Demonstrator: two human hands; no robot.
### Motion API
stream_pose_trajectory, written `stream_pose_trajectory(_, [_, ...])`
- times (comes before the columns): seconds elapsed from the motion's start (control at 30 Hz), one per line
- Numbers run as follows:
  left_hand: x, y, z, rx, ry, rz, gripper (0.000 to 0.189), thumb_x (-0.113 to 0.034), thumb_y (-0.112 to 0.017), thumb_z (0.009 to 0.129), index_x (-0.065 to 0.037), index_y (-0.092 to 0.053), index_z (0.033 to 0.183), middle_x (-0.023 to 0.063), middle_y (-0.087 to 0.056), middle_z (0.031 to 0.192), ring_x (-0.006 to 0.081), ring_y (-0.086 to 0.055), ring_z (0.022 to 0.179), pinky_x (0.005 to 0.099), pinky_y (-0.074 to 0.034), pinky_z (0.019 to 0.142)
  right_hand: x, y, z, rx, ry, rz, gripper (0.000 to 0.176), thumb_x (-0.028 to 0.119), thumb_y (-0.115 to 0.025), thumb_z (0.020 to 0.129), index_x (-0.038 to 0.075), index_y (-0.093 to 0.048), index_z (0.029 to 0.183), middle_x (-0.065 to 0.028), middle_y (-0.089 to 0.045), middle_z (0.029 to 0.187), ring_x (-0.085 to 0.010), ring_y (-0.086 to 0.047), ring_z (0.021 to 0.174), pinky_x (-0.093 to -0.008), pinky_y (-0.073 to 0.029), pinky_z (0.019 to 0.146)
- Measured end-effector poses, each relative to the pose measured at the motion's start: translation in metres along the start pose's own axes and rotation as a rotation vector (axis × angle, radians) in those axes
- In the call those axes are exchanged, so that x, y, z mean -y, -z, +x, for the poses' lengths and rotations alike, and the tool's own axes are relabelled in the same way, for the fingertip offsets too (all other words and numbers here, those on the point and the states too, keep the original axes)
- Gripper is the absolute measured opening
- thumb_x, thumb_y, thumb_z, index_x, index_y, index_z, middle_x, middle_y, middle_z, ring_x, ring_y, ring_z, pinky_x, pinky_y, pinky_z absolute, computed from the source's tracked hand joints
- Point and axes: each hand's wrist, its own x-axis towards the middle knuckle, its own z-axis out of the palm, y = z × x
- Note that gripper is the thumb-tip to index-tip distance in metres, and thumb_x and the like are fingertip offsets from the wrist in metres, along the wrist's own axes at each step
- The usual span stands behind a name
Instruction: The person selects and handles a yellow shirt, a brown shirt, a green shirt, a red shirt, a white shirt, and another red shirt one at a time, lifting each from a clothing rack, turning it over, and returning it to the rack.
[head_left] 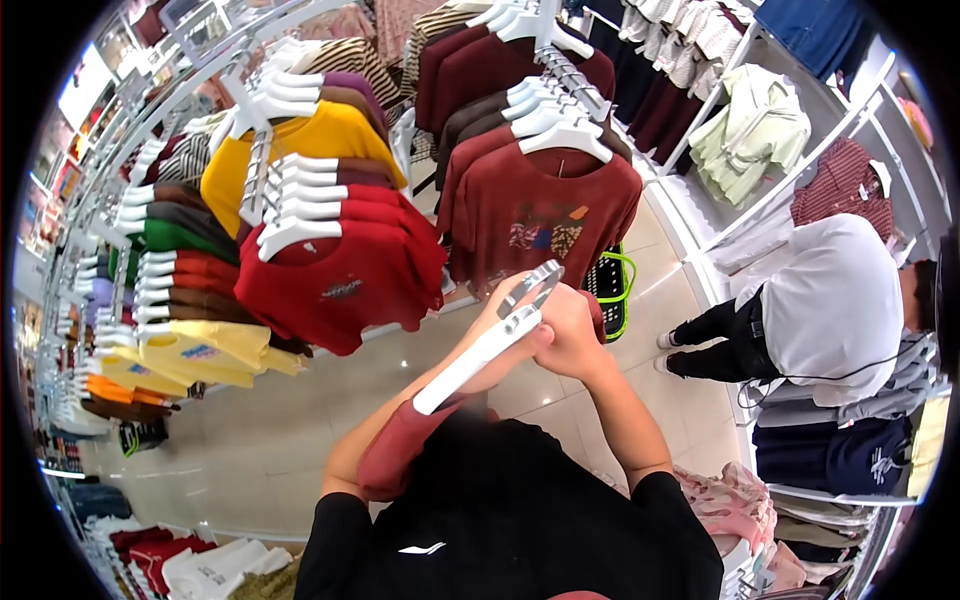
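While a red shirt point(400, 450) drapes the forearm, left hand point(500, 372) and right hand point(572, 335) clench a white hanger point(470, 365); dressing it apparently comes next, needing one hand freed.

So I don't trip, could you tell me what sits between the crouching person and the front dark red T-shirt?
A black basket with green handles stands there, as the head view shows.

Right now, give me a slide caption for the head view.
Left hand and right hand grip a hanger, red garment over the left forearm, beside clothes racks.
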Motion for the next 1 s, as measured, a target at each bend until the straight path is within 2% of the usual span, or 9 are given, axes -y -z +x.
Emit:
stream_pose_trajectory(0.17, [0.022, 0.069, 0.032, 0.346, 0.345, -0.192, 0.054, -0.019, -0.071, 0.098, -0.002, -0.05, 0.144, 0.008, -0.058, 0.136, 0.0174, -0.054, 0.125, 0.0321, -0.042, 0.108, -0.057, 0.022, 0.005, -0.068, -0.14, -0.251, 0.02, 0.0, -0.075, 0.07, 0.007, -0.07, 0.088, -0.0108, -0.07, 0.084, -0.0331, -0.068, 0.078, -0.0398, -0.054, 0.071])
stream_pose_trajectory(0.3, [0.087, 0.124, 0.012, -0.037, 0.652, -0.251, 0.037, -0.015, -0.06, 0.101, -0.003, -0.06, 0.136, 0.0065, -0.065, 0.128, 0.0155, -0.058, 0.118, 0.0304, -0.045, 0.105, -0.101, 0.065, 0.025, -0.114, -0.5, -0.212, 0.025, 0.001, -0.074, 0.08, 0.003, -0.072, 0.105, -0.0164, -0.074, 0.099, -0.0356, -0.072, 0.094, -0.0389, -0.056, 0.081])
stream_pose_trajectory(0.4, [0.308, 0.199, -0.101, -0.409, 0.534, 0.103, 0.029, -0.024, -0.064, 0.099, -0.001, -0.068, 0.116, 0.0092, -0.071, 0.107, 0.0192, -0.066, 0.1, 0.0348, -0.053, 0.09, -0.159, 0.09, 0.033, -0.155, -0.596, -0.22, 0.032, 0.005, -0.075, 0.085, 0.005, -0.07, 0.116, -0.0137, -0.076, 0.103, -0.031, -0.074, 0.097, -0.0368, -0.055, 0.084])
stream_pose_trajectory(0.47, [0.355, 0.207, -0.178, -0.55, 0.766, 0.501, 0.031, -0.027, -0.061, 0.096, 0.002, -0.069, 0.102, 0.02, -0.075, 0.094, 0.0326, -0.071, 0.085, 0.0435, -0.055, 0.08, -0.188, 0.103, 0.047, -0.143, -0.601, -0.24, 0.033, 0.007, -0.076, 0.085, 0.006, -0.07, 0.118, -0.0138, -0.076, 0.103, -0.031, -0.074, 0.097, -0.0371, -0.055, 0.085])
stream_pose_trajectory(0.57, [0.405, 0.192, -0.298, -0.15, 1.101, 0.903, 0.03, -0.028, -0.055, 0.091, -0.007, -0.076, 0.094, 0.025, -0.073, 0.107, 0.0432, -0.069, 0.102, 0.0529, -0.055, 0.087, -0.231, 0.11, 0.059, -0.084, -0.58, -0.35, 0.034, 0.012, -0.076, 0.086, 0.005, -0.068, 0.118, -0.017, -0.075, 0.105, -0.0349, -0.072, 0.098, -0.0392, -0.054, 0.086])
stream_pose_trajectory(0.6, [0.448, 0.196, -0.348, 0.503, 0.955, 1.064, 0.029, -0.03, -0.057, 0.089, -0.009, -0.076, 0.095, 0.0222, -0.073, 0.107, 0.0412, -0.068, 0.106, 0.0512, -0.055, 0.091, -0.241, 0.11, 0.063, -0.049, -0.591, -0.383, 0.034, 0.011, -0.076, 0.086, 0.003, -0.068, 0.118, -0.0182, -0.074, 0.105, -0.0352, -0.071, 0.098, -0.039, -0.053, 0.087])
stream_pose_trajectory(0.63, [0.438, 0.178, -0.372, 0.299, 1.249, 0.76, 0.026, -0.028, -0.06, 0.087, -0.01, -0.075, 0.099, 0.0197, -0.073, 0.105, 0.0393, -0.067, 0.11, 0.0497, -0.055, 0.093, -0.251, 0.11, 0.069, -0.013, -0.597, -0.415, 0.034, 0.01, -0.075, 0.087, 0.001, -0.067, 0.118, -0.0193, -0.074, 0.106, -0.0355, -0.071, 0.098, -0.0389, -0.053, 0.088])
stream_pose_trajectory(0.87, [0.433, 0.128, -0.405, 0.457, 1.086, 0.925, 0.027, -0.029, -0.063, 0.087, -0.01, -0.076, 0.102, 0.0194, -0.073, 0.102, 0.0389, -0.066, 0.112, 0.0486, -0.055, 0.094, -0.33, 0.09, 0.052, 0.084, -0.585, -0.457, 0.036, 0.014, -0.076, 0.087, 0.006, -0.069, 0.122, -0.0194, -0.075, 0.108, -0.0363, -0.071, 0.106, -0.0403, -0.054, 0.09])
stream_pose_trajectory(1.0, [0.395, 0.115, -0.326, -0.558, 1.157, 0.534, 0.024, -0.023, -0.067, 0.087, -0.007, -0.075, 0.101, 0.0191, -0.073, 0.098, 0.0367, -0.07, 0.098, 0.0435, -0.057, 0.087, -0.361, 0.077, 0.052, 0.0, -0.622, -0.39, 0.037, 0.006, -0.075, 0.087, 0.003, -0.069, 0.124, -0.0156, -0.076, 0.112, -0.028, -0.073, 0.108, -0.036, -0.053, 0.094])
